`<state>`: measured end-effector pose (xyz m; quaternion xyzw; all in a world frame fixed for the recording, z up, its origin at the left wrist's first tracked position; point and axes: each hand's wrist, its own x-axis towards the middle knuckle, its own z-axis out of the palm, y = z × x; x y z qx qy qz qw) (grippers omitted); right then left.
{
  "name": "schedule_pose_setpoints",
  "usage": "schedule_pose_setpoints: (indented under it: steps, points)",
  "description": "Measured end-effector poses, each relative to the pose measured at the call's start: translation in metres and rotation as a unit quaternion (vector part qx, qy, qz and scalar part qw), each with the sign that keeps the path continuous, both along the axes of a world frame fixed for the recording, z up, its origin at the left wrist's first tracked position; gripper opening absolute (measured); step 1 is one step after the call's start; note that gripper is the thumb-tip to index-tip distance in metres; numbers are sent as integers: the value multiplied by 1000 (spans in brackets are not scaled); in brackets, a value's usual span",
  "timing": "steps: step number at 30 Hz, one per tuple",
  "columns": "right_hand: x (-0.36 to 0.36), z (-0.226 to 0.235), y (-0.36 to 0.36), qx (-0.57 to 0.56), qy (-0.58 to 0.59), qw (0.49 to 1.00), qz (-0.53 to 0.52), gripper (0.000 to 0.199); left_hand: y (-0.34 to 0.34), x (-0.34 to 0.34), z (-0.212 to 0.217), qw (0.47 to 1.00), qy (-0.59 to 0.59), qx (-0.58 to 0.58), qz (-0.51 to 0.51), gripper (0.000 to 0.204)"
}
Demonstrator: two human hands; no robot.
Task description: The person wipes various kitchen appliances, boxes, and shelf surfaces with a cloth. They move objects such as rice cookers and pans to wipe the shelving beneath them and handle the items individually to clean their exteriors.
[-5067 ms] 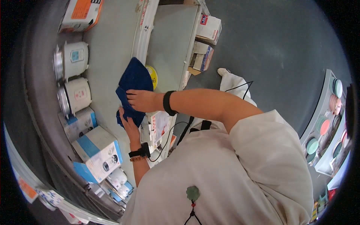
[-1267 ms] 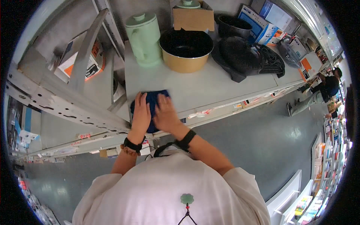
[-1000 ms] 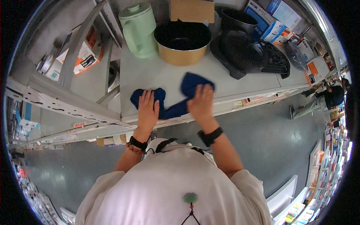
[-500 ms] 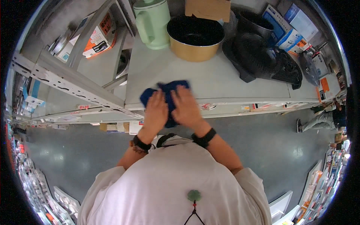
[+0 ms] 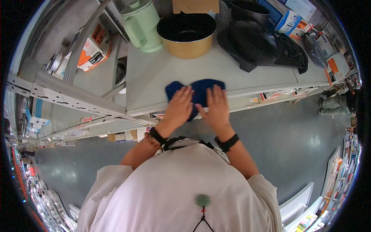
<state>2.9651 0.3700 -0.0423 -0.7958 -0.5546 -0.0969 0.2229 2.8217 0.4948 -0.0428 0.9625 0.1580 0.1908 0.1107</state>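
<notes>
The blue cloth [image 5: 195, 92] lies flat near the shelf [image 5: 162, 73] edge, long axis left-right, under the flat, spread left hand [image 5: 179, 108] and right hand [image 5: 216, 107].

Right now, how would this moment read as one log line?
left hand: flat on blue cloth | right hand: flat on cloth | shelf: gold pot behind

White short-sleeved top, black wristbands on both wrists, green pendant on dark cord.
</notes>
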Motion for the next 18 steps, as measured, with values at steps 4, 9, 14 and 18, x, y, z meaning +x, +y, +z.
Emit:
schedule_pose_setpoints:
  steps: [4,9,14,18]
  points:
    - [41,0,-33,11,-70,993,-92,71,-25,25,1,1000,1,-2,-12,46]
    - [9,-8,-5,42,13,999,16,65,-21,3,2,1000,-2,-4,9,47]
    - [-68,-16,55,102,88,969,208,62,15,-71,2,988,-31,-26,148,46]
    - [-92,-6,79,75,57,963,253,69,37,-119,3,973,-43,-14,224,43]
